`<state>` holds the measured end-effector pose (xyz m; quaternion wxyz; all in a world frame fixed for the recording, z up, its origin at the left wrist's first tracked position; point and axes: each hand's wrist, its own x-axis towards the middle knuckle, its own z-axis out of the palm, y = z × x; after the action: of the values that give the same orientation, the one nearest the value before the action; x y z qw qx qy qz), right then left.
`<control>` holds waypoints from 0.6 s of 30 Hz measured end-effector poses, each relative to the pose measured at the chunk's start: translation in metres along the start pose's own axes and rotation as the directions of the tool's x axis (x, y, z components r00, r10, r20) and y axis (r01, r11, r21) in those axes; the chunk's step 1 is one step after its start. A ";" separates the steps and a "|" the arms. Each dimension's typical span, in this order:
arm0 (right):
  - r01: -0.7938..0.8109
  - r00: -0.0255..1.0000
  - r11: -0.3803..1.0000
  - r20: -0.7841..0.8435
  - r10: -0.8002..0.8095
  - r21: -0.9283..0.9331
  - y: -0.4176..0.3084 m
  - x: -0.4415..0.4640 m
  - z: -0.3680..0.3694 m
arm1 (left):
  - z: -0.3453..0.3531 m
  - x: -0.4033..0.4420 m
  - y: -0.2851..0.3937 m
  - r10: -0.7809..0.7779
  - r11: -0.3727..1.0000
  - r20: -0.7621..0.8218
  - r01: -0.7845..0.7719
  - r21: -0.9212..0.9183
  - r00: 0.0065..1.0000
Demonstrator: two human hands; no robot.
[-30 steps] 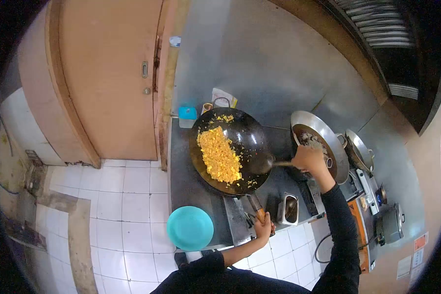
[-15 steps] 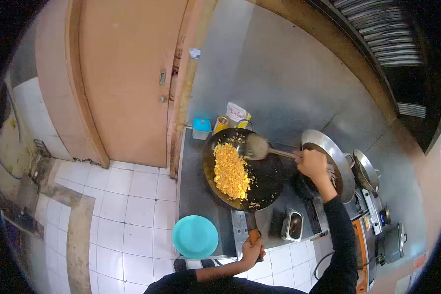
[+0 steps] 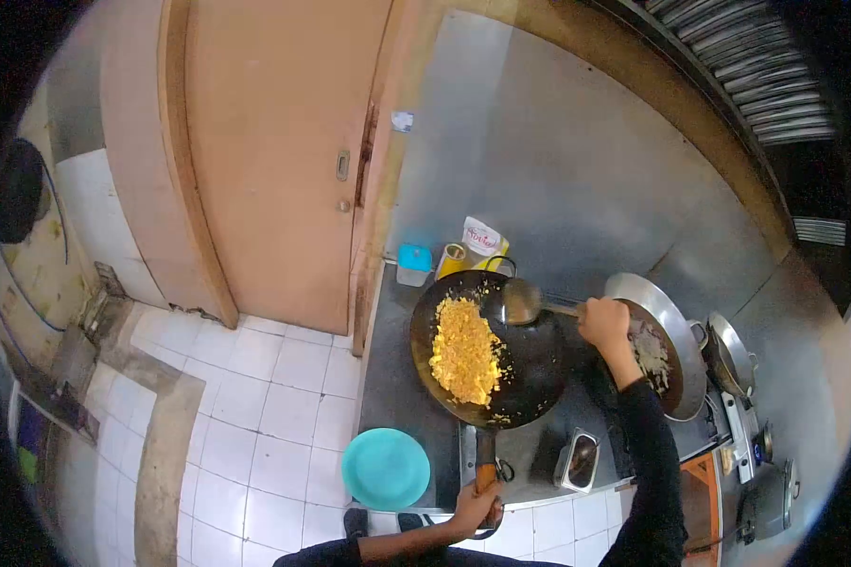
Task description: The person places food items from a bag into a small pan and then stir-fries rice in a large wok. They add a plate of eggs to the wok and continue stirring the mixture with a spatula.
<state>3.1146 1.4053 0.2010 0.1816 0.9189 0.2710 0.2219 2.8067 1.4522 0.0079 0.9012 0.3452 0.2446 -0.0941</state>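
Observation:
My left hand is wrapped round the wooden handle of a large black wok. Yellow-orange chopped food, which looks like egg and rice, lies heaped on the wok's left side, with loose bits around it. My right hand grips the handle of a ladle, whose rounded head is over the wok's upper part, to the right of the food.
A turquoise plate lies at the counter's front left. Right of the wok are a steel container, a big metal pan and a smaller pan. Behind stand a blue-lidded tub, a can and a packet.
The ladle has moved from the wok's lower right to its upper part, with my right hand. The whole view has shifted, so things appear lower and further right. Both grips remain.

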 end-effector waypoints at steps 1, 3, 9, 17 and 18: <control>-0.002 1.000 0.999 0.008 0.002 -0.040 -0.006 0.005 -0.001 | 0.002 -0.003 0.004 -0.007 0.998 0.004 0.008 -0.061 1.000; 0.073 0.997 0.997 0.012 -0.073 0.011 -0.008 0.004 -0.011 | 0.002 -0.012 0.013 -0.060 0.998 -0.007 0.060 -0.033 0.998; 0.050 0.998 0.997 -0.039 -0.052 -0.067 0.020 0.030 0.007 | -0.020 -0.007 0.015 -0.061 0.991 -0.011 0.062 0.115 0.998; 0.204 0.978 0.979 -0.041 -0.202 0.030 0.014 0.038 0.005 | -0.047 -0.015 0.036 -0.093 0.979 0.039 0.084 0.187 0.995; 0.197 0.978 0.978 -0.076 -0.192 0.072 0.013 0.039 0.014 | -0.045 -0.021 0.042 -0.100 0.978 0.036 0.091 0.190 0.994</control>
<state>3.1560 1.4150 0.2074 0.1565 0.8862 0.3742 0.2238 2.7862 1.5138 0.0136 0.8644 0.4144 0.2302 -0.1679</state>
